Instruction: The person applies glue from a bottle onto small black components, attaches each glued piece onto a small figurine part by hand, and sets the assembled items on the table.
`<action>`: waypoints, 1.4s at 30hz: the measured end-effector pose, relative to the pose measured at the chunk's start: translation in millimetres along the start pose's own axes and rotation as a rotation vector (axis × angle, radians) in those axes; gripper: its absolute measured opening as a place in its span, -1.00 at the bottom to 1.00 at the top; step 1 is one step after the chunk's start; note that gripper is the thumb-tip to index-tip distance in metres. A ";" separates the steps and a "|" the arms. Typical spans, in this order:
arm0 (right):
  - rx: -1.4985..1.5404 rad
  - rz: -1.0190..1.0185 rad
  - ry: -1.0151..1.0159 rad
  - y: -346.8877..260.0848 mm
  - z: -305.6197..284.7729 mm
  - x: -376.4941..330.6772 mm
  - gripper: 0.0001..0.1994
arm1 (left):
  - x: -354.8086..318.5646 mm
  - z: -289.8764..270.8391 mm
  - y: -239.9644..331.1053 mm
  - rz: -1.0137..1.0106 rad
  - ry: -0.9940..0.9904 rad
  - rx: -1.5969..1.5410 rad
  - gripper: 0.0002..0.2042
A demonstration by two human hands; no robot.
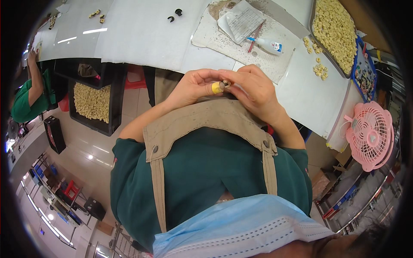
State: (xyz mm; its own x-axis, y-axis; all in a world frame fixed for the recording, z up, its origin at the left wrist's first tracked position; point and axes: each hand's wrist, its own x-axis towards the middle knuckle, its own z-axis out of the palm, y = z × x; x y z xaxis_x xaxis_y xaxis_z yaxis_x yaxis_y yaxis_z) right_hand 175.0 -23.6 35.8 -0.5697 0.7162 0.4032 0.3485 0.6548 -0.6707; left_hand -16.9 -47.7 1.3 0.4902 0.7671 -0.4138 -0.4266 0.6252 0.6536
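Close to the front of my apron, over the near edge of the white worktable, my left hand (191, 88) and my right hand (254, 88) meet. Yellow tape (216, 88) wraps the left thumb. Between the fingertips of both hands sits a small pale and dark piece (226, 83), too small and too covered to name. Both hands are closed in a pinch on it. Beyond them on the table lies a stained white board (275, 64). It bears a white bottle (270, 45) with a blue tip and a printed paper (243, 21).
A tray of small cream pieces (333, 34) stands at the far right, loose pieces (320, 71) beside it. Near it are a blue tray (365, 71) and a pink fan (370, 135). Two black parts (175, 15) lie far off. Lower left, a black crate (112, 101) holds similar pieces; a co-worker's arm (34, 81) shows.
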 end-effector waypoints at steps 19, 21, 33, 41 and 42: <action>0.199 -0.035 0.007 -1.2 -9.8 5.7 -0.76 | -2.9 9.4 22.0 0.062 -0.235 0.292 -0.79; 0.195 -0.025 0.015 0.1 -7.8 5.7 -0.76 | -1.7 9.4 21.6 -0.017 -0.208 0.244 -0.79; 0.334 0.044 0.151 0.4 -3.0 1.7 -0.69 | 5.8 6.7 14.6 0.131 -0.255 0.199 -0.78; 0.236 0.094 0.143 -5.3 -7.7 4.7 -0.76 | 7.7 9.8 10.4 0.089 -0.261 -0.041 -0.77; 0.241 0.085 0.156 -5.0 -7.4 5.1 -0.76 | 7.3 10.0 11.1 0.095 -0.256 -0.037 -0.77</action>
State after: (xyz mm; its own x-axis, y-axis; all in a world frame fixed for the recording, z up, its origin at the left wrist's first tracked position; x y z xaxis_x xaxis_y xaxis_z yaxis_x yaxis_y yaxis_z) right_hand 175.8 -21.4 45.7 -0.4184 0.8065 0.4177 0.1923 0.5282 -0.8271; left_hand -10.5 -36.6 11.9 0.6205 0.7644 -0.1752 -0.5049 0.5604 0.6565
